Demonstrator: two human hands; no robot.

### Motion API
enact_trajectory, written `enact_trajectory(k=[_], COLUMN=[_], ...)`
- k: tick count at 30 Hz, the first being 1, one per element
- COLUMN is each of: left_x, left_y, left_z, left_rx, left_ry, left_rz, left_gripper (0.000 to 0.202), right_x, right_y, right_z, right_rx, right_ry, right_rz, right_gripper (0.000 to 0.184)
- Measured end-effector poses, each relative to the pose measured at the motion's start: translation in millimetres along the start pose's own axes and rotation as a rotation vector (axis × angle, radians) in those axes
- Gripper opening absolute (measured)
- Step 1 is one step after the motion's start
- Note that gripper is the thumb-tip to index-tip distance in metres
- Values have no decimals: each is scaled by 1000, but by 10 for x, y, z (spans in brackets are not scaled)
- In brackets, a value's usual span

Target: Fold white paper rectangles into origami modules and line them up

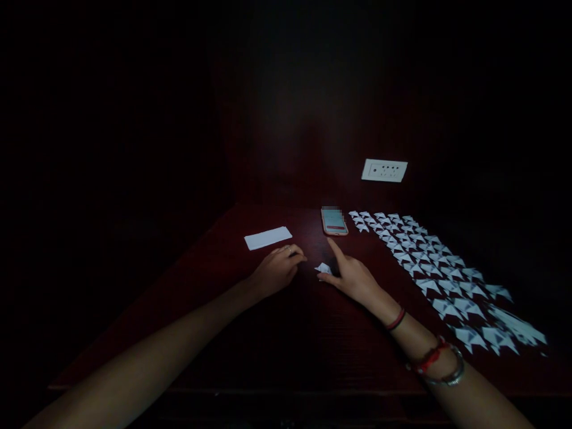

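A small folded white paper piece point(322, 269) lies on the dark red table point(268, 333) between my hands. My right hand point(351, 275) rests beside it, the index finger stretched toward the phone point(334, 221) and the thumb touching the paper piece. My left hand point(277, 269) lies a little to the left, its fingers curled loosely with nothing visible in them. A stack of white paper strips point(267, 238) sits just beyond my left hand.
Several folded white paper pieces point(440, 274) lie in rows across the right side of the table. A lit phone lies at the back, near the wall. A white socket plate point(384, 170) is on the wall. The surroundings are very dark.
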State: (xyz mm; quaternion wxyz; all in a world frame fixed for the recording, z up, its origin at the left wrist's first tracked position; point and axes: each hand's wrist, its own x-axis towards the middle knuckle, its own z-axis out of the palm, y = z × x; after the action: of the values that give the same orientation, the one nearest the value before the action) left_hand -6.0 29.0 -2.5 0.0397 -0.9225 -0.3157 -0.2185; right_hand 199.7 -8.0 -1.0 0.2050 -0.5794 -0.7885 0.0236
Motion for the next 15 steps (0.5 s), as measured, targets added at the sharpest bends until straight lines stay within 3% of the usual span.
enact_trajectory(k=[5, 11, 15], left_x=[15, 16, 14], left_y=[-97, -118, -104], left_z=[40, 61, 78], left_rx=[50, 58, 47], left_ry=[32, 24, 7], left_rz=[-67, -77, -56], left_gripper=[29, 28, 28], right_x=[28, 99, 88], right_y=[-138, 40, 115], right_z=[50, -45, -103], right_rx=[-29, 118, 103], right_ry=[7, 52, -62], right_rz=[0, -14, -14], right_gripper=[79, 80, 84])
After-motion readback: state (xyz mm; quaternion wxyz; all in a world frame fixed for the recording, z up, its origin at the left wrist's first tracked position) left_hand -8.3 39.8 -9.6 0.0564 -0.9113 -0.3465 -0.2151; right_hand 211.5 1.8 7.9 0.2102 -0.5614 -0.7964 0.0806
